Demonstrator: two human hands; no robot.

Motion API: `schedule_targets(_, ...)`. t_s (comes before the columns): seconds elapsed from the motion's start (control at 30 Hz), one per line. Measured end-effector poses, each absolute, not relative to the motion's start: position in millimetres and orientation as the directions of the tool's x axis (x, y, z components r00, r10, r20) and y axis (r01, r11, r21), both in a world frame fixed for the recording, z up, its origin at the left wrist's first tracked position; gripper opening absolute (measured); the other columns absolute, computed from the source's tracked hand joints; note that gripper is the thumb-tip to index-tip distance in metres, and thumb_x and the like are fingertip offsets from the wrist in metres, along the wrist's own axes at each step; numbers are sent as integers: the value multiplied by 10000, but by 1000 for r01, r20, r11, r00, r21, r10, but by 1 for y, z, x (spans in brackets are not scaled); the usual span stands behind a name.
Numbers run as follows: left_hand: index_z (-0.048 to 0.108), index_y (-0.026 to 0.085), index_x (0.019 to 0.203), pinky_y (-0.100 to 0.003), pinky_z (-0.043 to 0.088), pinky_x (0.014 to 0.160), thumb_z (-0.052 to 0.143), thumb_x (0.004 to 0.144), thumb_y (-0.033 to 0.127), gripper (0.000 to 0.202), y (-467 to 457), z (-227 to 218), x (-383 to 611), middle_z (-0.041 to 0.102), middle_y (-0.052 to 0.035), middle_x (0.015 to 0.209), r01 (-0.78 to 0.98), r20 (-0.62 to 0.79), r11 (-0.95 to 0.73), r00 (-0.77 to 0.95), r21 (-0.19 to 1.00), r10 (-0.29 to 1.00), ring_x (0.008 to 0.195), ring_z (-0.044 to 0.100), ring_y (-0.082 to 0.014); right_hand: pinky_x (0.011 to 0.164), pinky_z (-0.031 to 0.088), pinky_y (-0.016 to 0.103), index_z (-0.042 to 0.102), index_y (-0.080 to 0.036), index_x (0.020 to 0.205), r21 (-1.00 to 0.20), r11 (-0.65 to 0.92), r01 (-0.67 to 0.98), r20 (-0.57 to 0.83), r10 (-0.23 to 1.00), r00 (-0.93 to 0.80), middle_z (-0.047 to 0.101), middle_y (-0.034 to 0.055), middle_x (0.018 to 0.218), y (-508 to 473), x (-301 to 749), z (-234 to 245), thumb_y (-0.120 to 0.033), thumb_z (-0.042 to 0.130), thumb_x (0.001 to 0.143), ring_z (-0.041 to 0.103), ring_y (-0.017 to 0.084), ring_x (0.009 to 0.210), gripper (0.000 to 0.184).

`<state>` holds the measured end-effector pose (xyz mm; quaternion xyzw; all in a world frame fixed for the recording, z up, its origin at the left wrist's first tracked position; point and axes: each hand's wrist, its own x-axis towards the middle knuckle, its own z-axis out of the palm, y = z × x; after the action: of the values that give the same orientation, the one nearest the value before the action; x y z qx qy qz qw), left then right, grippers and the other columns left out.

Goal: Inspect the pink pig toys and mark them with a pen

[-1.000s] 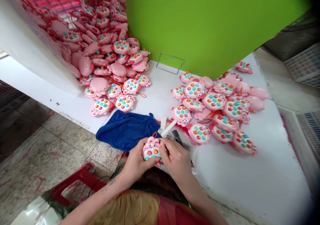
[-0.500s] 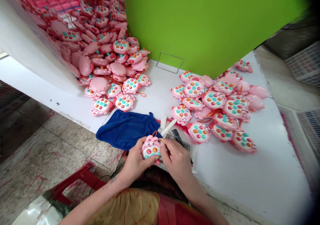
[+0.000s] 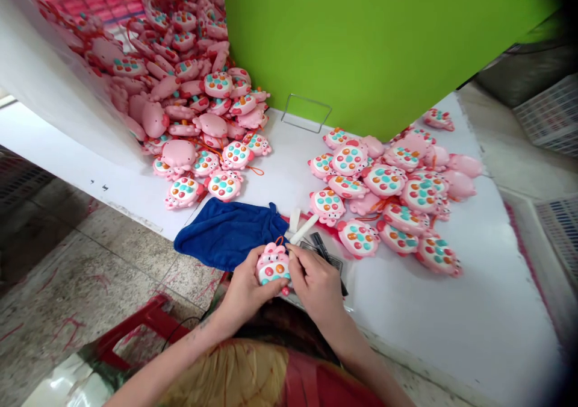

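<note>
My left hand [image 3: 250, 283] is wrapped round a pink animal-shaped button toy [image 3: 273, 267], its thumb across the lower buttons. The toy faces up, with eyes, round coloured buttons and a red cord loop [image 3: 280, 240] at its top. My right hand [image 3: 316, 274] is closed in a pinch at the toy's upper right edge. What its fingertips hold, if anything, is too small to make out. Just beyond the hands lies a blue cloth [image 3: 230, 232]. A white stick-like piece [image 3: 303, 230] and a black pen-like tool [image 3: 323, 250] lie near my right hand.
A large heap of the same toys [image 3: 180, 94] spills from a white bag [image 3: 58, 76] at left. More toys [image 3: 388, 181] lie piled at right. A green panel [image 3: 361, 46] stands behind, with a wire frame [image 3: 307, 113] at its foot. A red stool [image 3: 135, 329] is below.
My right fingertips have shifted slightly up along the toy's edge. My left hand keeps its hold, its thumb a little lower. The piles look the same.
</note>
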<state>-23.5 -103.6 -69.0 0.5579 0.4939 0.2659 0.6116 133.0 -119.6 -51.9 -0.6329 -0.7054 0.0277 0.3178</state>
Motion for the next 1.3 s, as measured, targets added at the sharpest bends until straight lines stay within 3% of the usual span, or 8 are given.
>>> schedule_targets(0.1,419,177,1287,-231,517,547,725,724,424,687,-103,-69,-23,633,-44,978,165,-342,300,387,940,856,663,593,-125,752,493,269,611,-123,1094,-466,213,859,415,910,0,719,75,933,-123,133,-52,-155,447,914,679,166,802,246)
schedule_targets(0.2,399,183,1294,-220,508,487,732,717,422,707,-102,-69,-22,615,-36,962,104,-375,366,408,925,833,627,585,-115,706,490,255,591,-135,1023,-511,187,839,399,916,39,710,62,913,-126,132,-47,-171,430,923,675,155,776,193)
schedule_targets(0.5,406,203,1294,-203,507,496,741,715,397,696,-104,-71,-24,602,-15,938,87,-386,386,413,918,825,636,586,-105,642,477,259,557,-168,932,-493,167,854,337,942,10,686,41,834,-124,140,-50,-202,401,931,654,150,713,160)
schedule_targets(0.73,372,196,1291,-231,509,514,737,720,398,708,-100,-63,-22,594,-23,925,-8,-392,441,446,897,804,648,594,-126,943,458,407,520,-173,1212,-593,140,793,360,927,105,604,112,1205,-115,146,-46,-297,439,930,551,227,1092,318)
schedule_targets(0.9,428,181,1267,-291,505,852,591,853,409,501,-79,-45,-16,563,-86,1187,18,-126,129,391,991,912,1001,582,-183,966,467,350,430,-225,1334,-859,39,511,56,998,17,545,77,1304,-111,143,-38,-385,434,934,546,192,1150,431)
schedule_targets(1.03,438,189,1296,-278,517,751,483,912,421,451,-49,-30,-21,622,-68,1071,193,-54,-46,482,980,875,849,622,-159,883,511,326,513,-231,1269,-947,-92,309,-56,991,123,603,63,1230,-97,154,-38,-439,424,929,600,191,1061,408)
schedule_targets(1.13,514,188,1238,-307,506,766,476,915,409,392,-18,-27,-35,640,-76,1065,484,80,-254,350,838,933,828,628,-177,729,546,309,569,-203,1209,-966,-136,222,-76,963,259,639,77,1142,-80,181,-40,-471,485,889,629,195,939,426)
schedule_targets(1.3,455,144,1321,-477,367,1006,535,873,395,519,32,-45,-56,507,-175,1321,860,339,-353,229,368,912,1214,460,-330,639,548,295,524,-221,1220,-993,87,-74,21,774,633,637,60,1107,-55,226,-32,-457,621,801,653,150,790,490)
